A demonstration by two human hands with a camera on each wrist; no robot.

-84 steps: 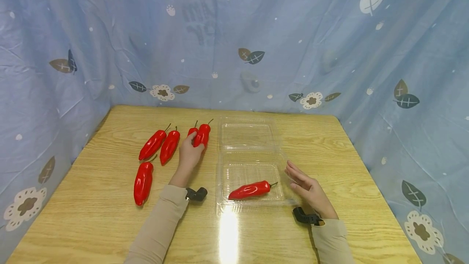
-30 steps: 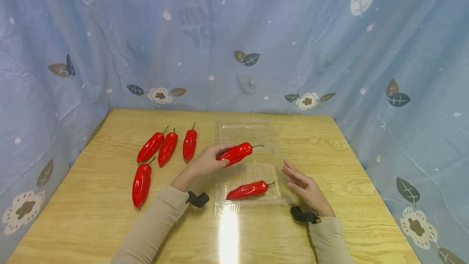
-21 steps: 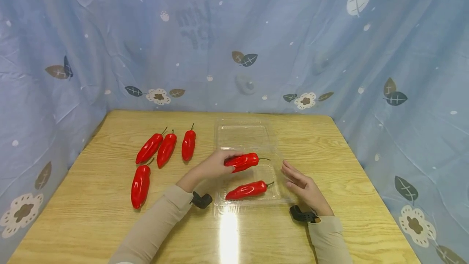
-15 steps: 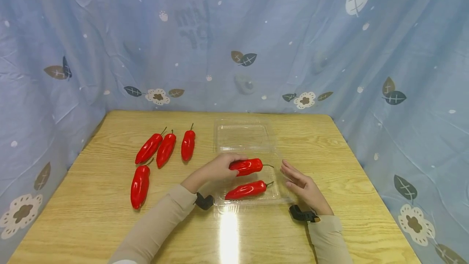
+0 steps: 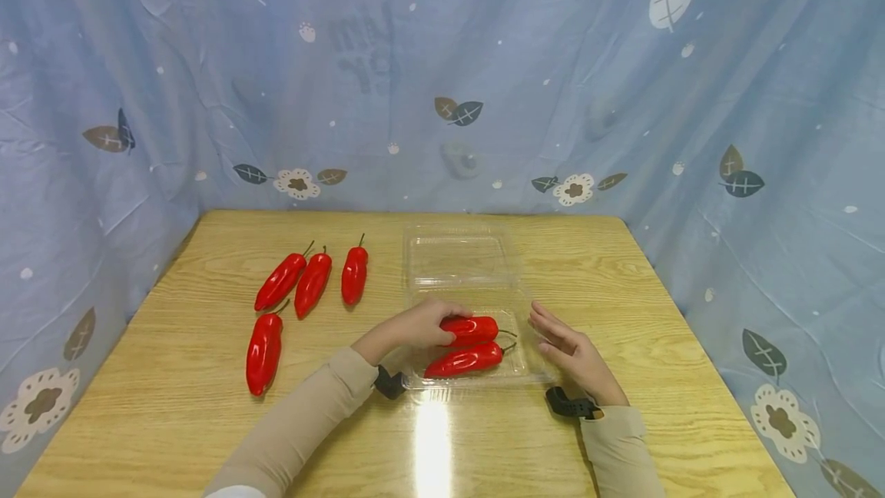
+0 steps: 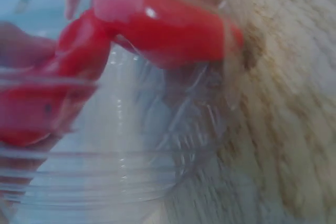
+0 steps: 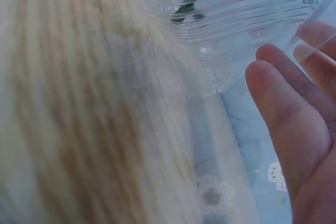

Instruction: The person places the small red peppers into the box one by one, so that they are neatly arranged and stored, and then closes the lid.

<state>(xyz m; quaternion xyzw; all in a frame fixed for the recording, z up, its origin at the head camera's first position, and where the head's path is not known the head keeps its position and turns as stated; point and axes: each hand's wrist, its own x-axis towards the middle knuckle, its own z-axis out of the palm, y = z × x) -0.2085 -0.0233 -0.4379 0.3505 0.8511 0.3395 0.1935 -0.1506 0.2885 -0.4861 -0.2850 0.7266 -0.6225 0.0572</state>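
My left hand (image 5: 423,324) grips a glossy red pepper (image 5: 475,330) by its stemless end, low inside the base of a clear plastic clamshell box (image 5: 528,366). Just in front of it in the same base lies a second red pepper (image 5: 465,360), its green stem pointing right. The left wrist view is blurred and looks through the box wall at red pepper (image 6: 173,30). At the box's right side is my right hand (image 5: 577,352), fingers extended and holding nothing. The right wrist view has its thumb and fingertips close to the ribbed clear wall.
The box's lid (image 5: 458,256) lies folded back behind its base. On the left of the wooden table (image 5: 152,375) are several more red peppers, among them one upright (image 5: 355,275) and one nearer the front (image 5: 264,352). A blue patterned curtain (image 5: 387,83) surrounds the table.
My left hand picked up a pepper from the left group, carried it right and lowered it into the box base, behind the other pepper. My right hand stayed beside the box.
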